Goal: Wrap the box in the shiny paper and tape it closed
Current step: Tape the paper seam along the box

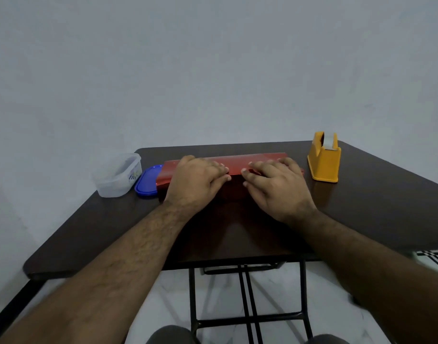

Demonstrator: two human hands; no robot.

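Shiny red paper (237, 161) lies folded over a long box in the middle of the dark table (374, 207); the box itself is hidden under the paper. My left hand (196, 181) presses flat on the left half of the wrapped top, fingers pointing right. On the right half, my right hand (275, 184) presses flat too, fingers pointing left. The fingertips of both hands nearly meet at the paper's fold edge. A yellow tape dispenser (323, 157) with a roll of clear tape stands to the right of the box.
A clear plastic container (117, 175) sits at the table's left, with its blue lid (147, 182) lying beside it, touching the paper's left end. A pale wall rises right behind the table. The table's black legs and a light floor show below.
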